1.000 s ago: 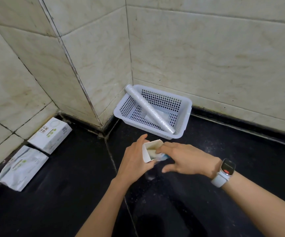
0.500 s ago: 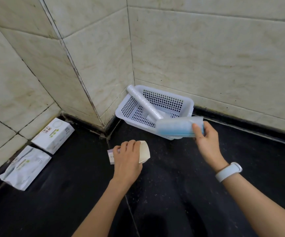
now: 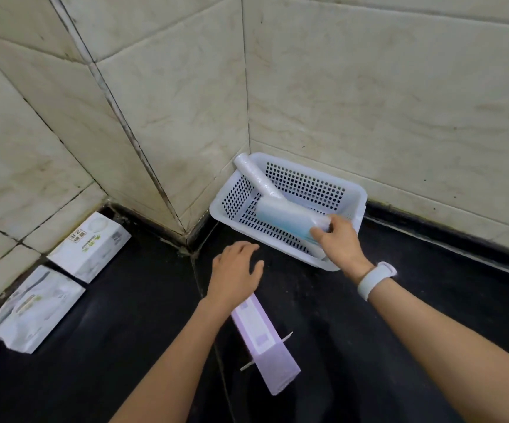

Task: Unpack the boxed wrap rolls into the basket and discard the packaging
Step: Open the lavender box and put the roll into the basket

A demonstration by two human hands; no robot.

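Observation:
A white perforated basket (image 3: 357,191) sits in the corner of the black counter (image 3: 430,285). A long clear wrap roll (image 3: 256,179) leans in it, with its top end over the back-left rim. My right hand (image 3: 337,239) grips one end of a shorter bluish roll (image 3: 283,217) and holds it low inside the basket, across the long roll. In front of the basket, my left hand (image 3: 236,270) hovers with its fingers spread and holds nothing. The empty lilac box (image 3: 264,343) lies just below that wrist, its end flaps open.
Two white packages lie along the left wall: a printed carton (image 3: 90,245) and a soft pouch (image 3: 33,309). Tiled walls close in the counter at the back and on the left. I wear a white watch (image 3: 375,279) on my right wrist.
My right hand pulled the bluish roll out of the box and carried it into the basket. My left hand let go of the empty box, which now lies on the counter.

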